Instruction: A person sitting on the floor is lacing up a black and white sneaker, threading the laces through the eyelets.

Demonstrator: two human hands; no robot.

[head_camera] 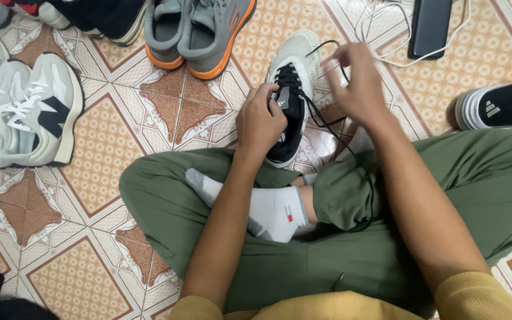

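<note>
I sit cross-legged in green trousers on a patterned tile floor. A black and white sneaker (292,77) lies in front of my shins, toe pointing away. My left hand (260,120) grips the shoe at its tongue and side. My right hand (358,81) is raised just right of the shoe, pinching a black shoelace (325,121) that loops up from the eyelets and trails down over my right leg. A white sock (271,208) covers my foot in the middle.
A grey and orange pair of sneakers (200,32) stands beyond the shoe. White and grey sneakers (28,112) lie at the left. A black slip-on shoe (502,105) is at the right. A dark phone (429,25) with white cables lies at the top right.
</note>
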